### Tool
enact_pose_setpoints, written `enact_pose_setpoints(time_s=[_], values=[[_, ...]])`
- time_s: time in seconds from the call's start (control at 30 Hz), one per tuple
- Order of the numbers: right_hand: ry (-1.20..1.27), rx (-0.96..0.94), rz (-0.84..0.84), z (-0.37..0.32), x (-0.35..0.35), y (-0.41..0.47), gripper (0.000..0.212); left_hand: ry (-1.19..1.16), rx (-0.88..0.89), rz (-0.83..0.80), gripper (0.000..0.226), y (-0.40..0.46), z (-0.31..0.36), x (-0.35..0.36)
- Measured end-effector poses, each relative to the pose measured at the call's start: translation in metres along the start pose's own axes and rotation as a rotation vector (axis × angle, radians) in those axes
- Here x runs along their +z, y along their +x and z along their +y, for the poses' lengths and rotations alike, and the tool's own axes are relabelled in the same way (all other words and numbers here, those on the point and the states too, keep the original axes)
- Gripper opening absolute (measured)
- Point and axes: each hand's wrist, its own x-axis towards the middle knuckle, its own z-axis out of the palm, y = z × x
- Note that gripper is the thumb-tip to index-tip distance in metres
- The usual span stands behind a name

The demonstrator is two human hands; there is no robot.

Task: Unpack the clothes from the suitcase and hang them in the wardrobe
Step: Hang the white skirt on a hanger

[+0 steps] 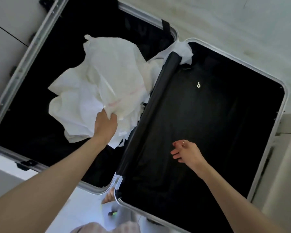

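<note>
Suitcase (pixel 265 78) lying open on the floor, white clothes (pixel 107 78) heaped in its left half, stretching toward the far hinge corner, left hand (pixel 106 125) grip pinching their near edge, right hand (pixel 188 153) grip loosely spread above the black right half.

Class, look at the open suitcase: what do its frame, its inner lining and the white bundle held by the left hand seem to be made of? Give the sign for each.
Suitcase frame: probably brushed metal; pale grey, with rivets.
Inner lining: seemingly thin black synthetic cloth; it wrinkles and shines faintly.
White bundle in the left hand: soft, slightly translucent fabric or non-woven garment cover; it crumples and drapes. Which one is unclear.
</note>
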Motion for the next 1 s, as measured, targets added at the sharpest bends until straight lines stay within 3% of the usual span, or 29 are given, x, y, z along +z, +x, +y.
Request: enact_pose_setpoints(time_s=[0.23,0.4,0.53,0.67,0.8,0.9,1.0], values=[[0.021,0.049,-0.088,-0.041,-0.029,-0.130,0.022,-0.091,-0.085,0.123,0.040,-0.097,0.085,-0.079],[-0.030,-0.041,-0.106,-0.091,-0.060,-0.228,0.025,-0.304,-0.092,0.192,0.040,-0.179,0.168,-0.164],[-0.033,-0.137,-0.110,-0.135,-0.080,-0.306,0.028,-0.499,-0.025,0.209,0.016,-0.264,0.225,-0.235],[0.059,-0.213,-0.067,-0.172,-0.090,-0.387,0.032,-0.603,-0.087,0.221,0.014,-0.359,0.254,-0.292],[0.192,-0.169,-0.084,-0.188,-0.091,-0.456,0.053,-0.647,-0.141,0.153,0.021,-0.440,0.256,-0.334],[0.274,-0.056,-0.215,-0.182,-0.081,-0.499,0.079,-0.642,-0.134,0.042,0.025,-0.494,0.244,-0.357],[0.309,0.021,-0.335,-0.170,-0.064,-0.537,0.090,-0.583,-0.135,-0.096,0.032,-0.541,0.218,-0.379]])
